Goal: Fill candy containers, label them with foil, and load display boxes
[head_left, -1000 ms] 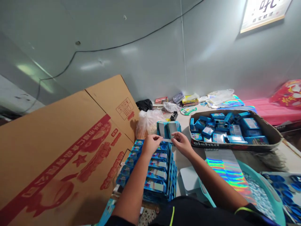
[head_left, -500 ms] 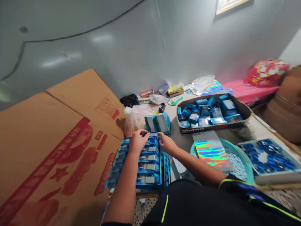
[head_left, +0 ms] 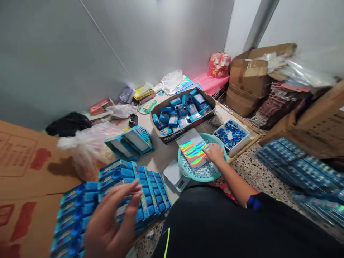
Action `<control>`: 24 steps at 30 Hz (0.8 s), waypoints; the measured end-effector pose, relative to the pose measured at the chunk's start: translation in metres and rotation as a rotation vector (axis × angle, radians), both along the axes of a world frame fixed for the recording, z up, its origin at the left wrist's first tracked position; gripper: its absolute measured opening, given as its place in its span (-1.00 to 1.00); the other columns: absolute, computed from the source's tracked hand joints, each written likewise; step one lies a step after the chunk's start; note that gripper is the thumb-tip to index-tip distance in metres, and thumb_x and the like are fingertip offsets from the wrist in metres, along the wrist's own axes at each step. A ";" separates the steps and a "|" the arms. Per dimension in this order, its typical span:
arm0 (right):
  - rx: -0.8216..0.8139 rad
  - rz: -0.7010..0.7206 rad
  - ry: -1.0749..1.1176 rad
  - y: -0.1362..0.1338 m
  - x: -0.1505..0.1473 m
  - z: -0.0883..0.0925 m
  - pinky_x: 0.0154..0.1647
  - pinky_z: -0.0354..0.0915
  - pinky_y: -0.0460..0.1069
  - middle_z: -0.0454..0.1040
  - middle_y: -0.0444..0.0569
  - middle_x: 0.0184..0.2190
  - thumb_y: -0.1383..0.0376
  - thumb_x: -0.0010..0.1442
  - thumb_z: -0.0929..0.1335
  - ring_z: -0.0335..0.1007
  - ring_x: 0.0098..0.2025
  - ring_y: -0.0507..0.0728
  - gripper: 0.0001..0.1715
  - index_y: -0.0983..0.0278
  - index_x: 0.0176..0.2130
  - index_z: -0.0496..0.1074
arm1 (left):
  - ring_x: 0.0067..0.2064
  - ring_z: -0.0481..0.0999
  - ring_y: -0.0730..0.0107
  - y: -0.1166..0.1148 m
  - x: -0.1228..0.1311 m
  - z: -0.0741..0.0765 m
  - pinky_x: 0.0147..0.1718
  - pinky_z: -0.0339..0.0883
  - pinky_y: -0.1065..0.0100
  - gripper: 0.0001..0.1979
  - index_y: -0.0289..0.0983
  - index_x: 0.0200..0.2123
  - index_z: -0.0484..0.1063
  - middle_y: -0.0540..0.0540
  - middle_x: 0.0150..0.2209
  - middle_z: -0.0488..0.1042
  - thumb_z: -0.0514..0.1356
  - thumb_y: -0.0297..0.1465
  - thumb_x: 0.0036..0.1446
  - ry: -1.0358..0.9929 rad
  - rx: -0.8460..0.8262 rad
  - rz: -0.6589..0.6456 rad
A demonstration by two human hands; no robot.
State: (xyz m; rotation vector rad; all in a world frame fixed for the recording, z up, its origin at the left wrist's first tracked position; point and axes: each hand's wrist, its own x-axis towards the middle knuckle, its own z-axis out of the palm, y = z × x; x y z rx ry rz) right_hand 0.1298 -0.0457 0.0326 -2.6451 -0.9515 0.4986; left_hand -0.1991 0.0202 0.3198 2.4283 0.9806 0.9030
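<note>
Right grip (head_left: 215, 153) at edge of rainbow sheet (head_left: 192, 151)

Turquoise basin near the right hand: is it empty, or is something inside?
Not empty: the basin holds many small pale pieces, visible beside the shiny sheet. Their depth I cannot tell.

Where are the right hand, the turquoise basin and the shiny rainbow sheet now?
Right hand (head_left: 214, 153): head view, on the back of the hand.
Turquoise basin (head_left: 205, 178): head view, on the near rim.
Shiny rainbow sheet (head_left: 192, 149): head view, on the middle of its upper face.
</note>
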 end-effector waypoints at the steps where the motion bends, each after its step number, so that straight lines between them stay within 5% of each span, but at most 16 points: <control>1: 0.006 0.000 0.023 0.000 0.003 -0.003 0.14 0.13 0.22 0.36 0.30 0.14 -0.02 0.34 0.34 0.21 0.18 0.40 -0.43 0.36 0.10 0.43 | -0.20 0.61 0.10 -0.001 0.010 -0.007 -0.22 0.57 0.01 -0.65 0.08 0.08 0.50 -0.04 -0.15 0.60 0.20 -0.29 0.24 0.035 -0.028 -0.061; 6: 0.157 -0.051 0.129 0.014 0.006 -0.004 0.11 0.13 0.20 0.46 0.28 0.01 0.12 0.23 0.43 0.27 0.13 0.39 -0.59 0.37 -0.05 0.51 | -0.17 0.61 0.23 0.001 0.036 -0.038 -0.16 0.55 0.23 -0.68 -0.17 0.10 0.47 -0.12 -0.13 0.59 0.18 -0.30 0.31 0.139 -0.035 -0.137; 10: 0.269 -0.024 0.232 0.019 0.009 0.013 -0.05 0.27 0.07 0.54 0.12 -0.17 0.22 0.23 0.36 0.43 -0.09 0.24 -0.75 0.35 -0.17 0.49 | -0.21 0.60 0.31 -0.002 0.041 -0.055 -0.19 0.53 0.30 -0.75 -0.21 0.04 0.48 -0.11 -0.16 0.58 0.15 -0.33 0.34 0.177 0.000 -0.158; 13: 0.443 0.089 0.309 0.006 0.002 0.047 -0.17 0.31 -0.02 0.56 0.00 -0.25 0.23 0.26 0.32 0.47 -0.21 0.14 -0.77 0.31 -0.15 0.47 | -0.14 0.60 0.26 -0.003 0.054 -0.060 -0.12 0.51 0.24 -0.69 -0.21 0.12 0.44 -0.13 -0.14 0.59 0.14 -0.37 0.34 0.212 0.121 -0.226; 17: 0.809 0.373 0.287 -0.024 -0.024 0.114 -0.15 0.35 0.04 0.60 0.04 -0.22 0.27 0.29 0.32 0.51 -0.21 0.18 -0.76 0.24 -0.08 0.52 | 0.10 0.51 0.09 0.004 0.088 -0.057 0.09 0.41 0.09 -0.51 -0.17 0.30 0.32 -0.21 0.05 0.55 0.17 -0.40 0.31 0.239 0.387 -0.282; 21: 0.898 0.484 0.188 -0.048 -0.054 0.175 -0.09 0.40 0.11 0.63 0.03 -0.18 0.31 0.30 0.33 0.54 -0.16 0.22 -0.75 0.18 -0.08 0.58 | 0.30 0.36 0.02 0.015 0.111 -0.051 0.29 0.20 -0.02 -0.53 -0.08 0.26 0.38 -0.14 0.23 0.44 0.21 -0.41 0.30 0.262 0.543 -0.402; 24: 0.959 0.475 0.185 -0.058 -0.071 0.201 -0.09 0.44 0.10 0.63 0.00 -0.15 0.33 0.30 0.35 0.56 -0.14 0.22 -0.74 0.15 -0.06 0.60 | 0.30 0.38 0.10 0.020 0.109 -0.046 0.35 0.10 -0.03 -0.57 -0.03 0.22 0.42 -0.09 0.22 0.46 0.21 -0.42 0.31 0.217 0.566 -0.488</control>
